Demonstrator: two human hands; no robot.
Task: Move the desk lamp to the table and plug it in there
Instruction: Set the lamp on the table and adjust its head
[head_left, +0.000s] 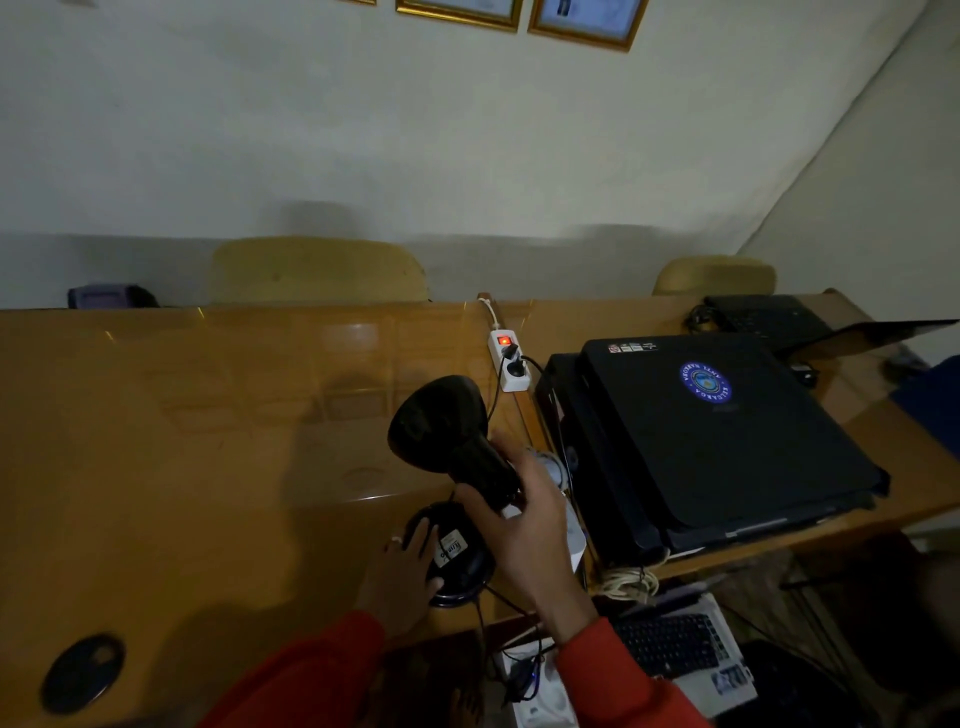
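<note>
— Fingers (511, 470) of the right hand (524, 525) are wrapped around the neck of the desk lamp (457, 457), just behind its black shade. The left hand (402, 571) lies flat against the round base (460, 558), its fingers spread along the side of it rather than closed. The lamp sits near the front edge of the surface (182, 441), close to the seam where a second desk meets it.

— What could go wrong from here?

— My guess is the cord (506, 610). It drops from the base over the front edge toward the clutter on the floor. If it snags down there, moving the lamp could tug it short or tip the base. The head is tilted and only the neck is gripped, so the base could swing if the left hand slips off.

— And the socket?

— A white power strip (509, 364) lies toward the back edge, switch glowing red. Two plugs sit in it already; I cannot tell whether either is the lamp's, nor whether a slot is free.

— Counts, near to far?

— One open laptop (675, 644) low by the floor, one dark disc (83, 673) at the near left corner, one lamp, two hands, one stack of closed black laptops (711, 441), one power strip, another open laptop (779, 317) at the far right corner, two chair backs (317, 270) beyond the far edge, and at least two picture frames (587, 23) on the wall.
</note>
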